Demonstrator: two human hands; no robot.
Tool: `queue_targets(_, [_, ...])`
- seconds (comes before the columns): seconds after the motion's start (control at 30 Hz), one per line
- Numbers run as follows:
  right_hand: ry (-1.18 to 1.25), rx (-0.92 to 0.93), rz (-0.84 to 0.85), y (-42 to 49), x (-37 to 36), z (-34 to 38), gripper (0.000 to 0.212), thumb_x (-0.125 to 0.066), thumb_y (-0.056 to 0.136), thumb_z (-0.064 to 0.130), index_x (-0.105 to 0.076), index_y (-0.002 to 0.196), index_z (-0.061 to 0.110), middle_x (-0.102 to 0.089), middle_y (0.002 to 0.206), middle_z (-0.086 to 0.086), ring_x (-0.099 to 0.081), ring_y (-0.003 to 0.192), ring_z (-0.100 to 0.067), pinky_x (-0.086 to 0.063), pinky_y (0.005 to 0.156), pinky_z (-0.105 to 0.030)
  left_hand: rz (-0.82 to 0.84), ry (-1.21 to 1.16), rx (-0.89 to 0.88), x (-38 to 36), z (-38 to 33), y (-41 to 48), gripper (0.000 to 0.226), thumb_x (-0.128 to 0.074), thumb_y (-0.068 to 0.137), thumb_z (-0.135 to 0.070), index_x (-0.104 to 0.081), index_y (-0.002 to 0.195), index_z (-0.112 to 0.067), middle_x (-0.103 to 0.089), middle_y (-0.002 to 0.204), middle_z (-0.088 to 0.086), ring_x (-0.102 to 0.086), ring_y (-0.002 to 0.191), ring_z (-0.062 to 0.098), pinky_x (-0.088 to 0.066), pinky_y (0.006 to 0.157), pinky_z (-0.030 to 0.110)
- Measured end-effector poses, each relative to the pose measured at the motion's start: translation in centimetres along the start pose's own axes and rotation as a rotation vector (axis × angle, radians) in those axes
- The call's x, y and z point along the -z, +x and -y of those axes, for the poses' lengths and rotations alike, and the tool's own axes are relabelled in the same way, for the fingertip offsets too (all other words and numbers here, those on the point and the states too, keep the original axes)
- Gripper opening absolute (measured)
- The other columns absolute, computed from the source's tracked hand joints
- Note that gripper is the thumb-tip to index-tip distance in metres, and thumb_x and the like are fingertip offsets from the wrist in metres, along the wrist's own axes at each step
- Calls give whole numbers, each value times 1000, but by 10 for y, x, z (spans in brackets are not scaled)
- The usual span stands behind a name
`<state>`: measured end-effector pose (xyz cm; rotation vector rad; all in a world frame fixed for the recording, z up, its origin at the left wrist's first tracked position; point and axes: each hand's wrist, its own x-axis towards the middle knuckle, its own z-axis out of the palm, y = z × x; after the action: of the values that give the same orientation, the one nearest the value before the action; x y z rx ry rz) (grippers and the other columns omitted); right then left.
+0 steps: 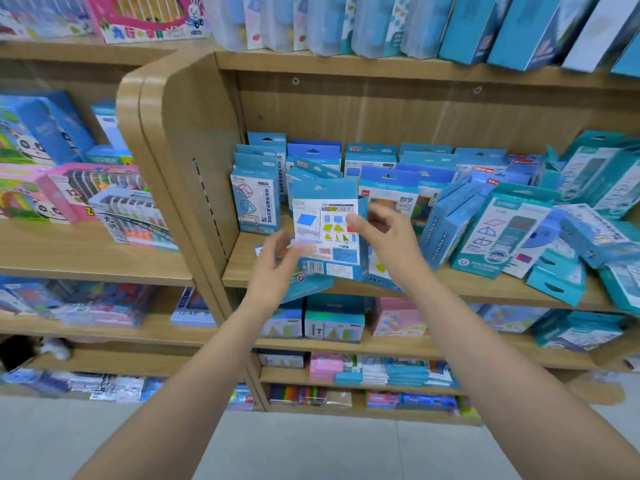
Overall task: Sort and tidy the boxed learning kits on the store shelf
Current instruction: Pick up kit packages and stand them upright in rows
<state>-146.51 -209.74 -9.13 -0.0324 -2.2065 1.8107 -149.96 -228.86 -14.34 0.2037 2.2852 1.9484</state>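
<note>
The right hand's (384,237) thumb presses the right edge of a blue geometry-kit box (323,216), the other fingers loosely curled at its 3 o'clock side. Whether they reach behind it is unclear. The left hand (273,265) pinches the box's 7 o'clock corner. The box is upright, lifted just in front of the wooden shelf board (485,285), with its printed back panel facing out. It looks like light, thin card with loose pieces inside, so it is stiff along the edges but easily dented on the faces, and best held by opposite edges. At its 9 o'clock stands an upright frame-kit box (254,199). At 3 o'clock lies a tumbled heap of teal boxes (498,233).
</note>
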Motion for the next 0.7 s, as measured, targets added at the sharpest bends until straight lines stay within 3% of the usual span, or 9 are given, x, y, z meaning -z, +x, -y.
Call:
queue_targets(0.07, [79,-110,-13,4,-10,-8,19,-71,85,29,-63,102,30,-71,105,-2,-68,97,-17,-55,86,-37,44,-80,82,8,1,-1,31,-57,95,-31,-52,124,-20,-65,119,-1,-64,96,8,-48,67,13])
queue_targets(0.13, [97,-210,-39,6,-19,-15,26,-69,86,28,-56,109,22,-71,107,-9,-69,91,-16,-57,77,-34,49,-69,121,15,3,-3,29,-58,94,-29,-56,119,-15,-69,110,4,-67,85,10,-52,63,17])
queue_targets(0.23, [123,-348,50,6,-25,-23,39,-68,88,22,-47,121,18,-69,110,-7,-68,91,-15,-56,74,-30,-5,-101,164,24,7,-5,33,-62,91,-31,-59,120,-14,-72,102,3,-71,86,15,-59,73,30])
queue_targets(0.3, [73,-377,168,5,-25,-28,54,-73,83,15,-43,127,23,-64,111,-4,-66,99,-20,-57,77,-33,-30,-62,158,27,7,-5,33,-63,90,-33,-61,118,-16,-72,100,3,-71,83,13,-57,67,25])
queue_targets(0.37, [-1,-348,136,7,-23,-30,60,-77,80,15,-44,130,24,-61,112,-3,-64,101,-21,-55,72,-32,-30,8,111,27,9,-4,32,-62,90,-35,-63,116,-17,-71,101,2,-67,78,7,-52,62,19])
queue_targets(0.5, [46,-282,-129,12,-20,-26,54,-78,79,18,-49,124,16,-62,103,-1,-64,91,-16,-55,72,-32,-58,103,-3,21,7,0,37,-66,88,-32,-56,122,-27,-60,101,-8,-57,92,14,-51,80,34])
queue_targets(0.63, [134,-345,-156,10,-24,-24,50,-77,80,17,-50,122,10,-63,95,-2,-64,75,-8,-49,51,-16,86,238,-98,10,9,1,48,-77,76,-39,-61,120,-29,-45,115,-3,-51,105,13,-46,93,26])
queue_targets(0.7, [173,-356,-231,9,-26,-26,50,-79,79,17,-52,120,10,-66,102,-8,-67,77,-12,-49,49,-16,69,278,-93,10,11,2,48,-76,75,-44,-62,120,-31,-45,121,-2,-48,112,14,-44,96,27])
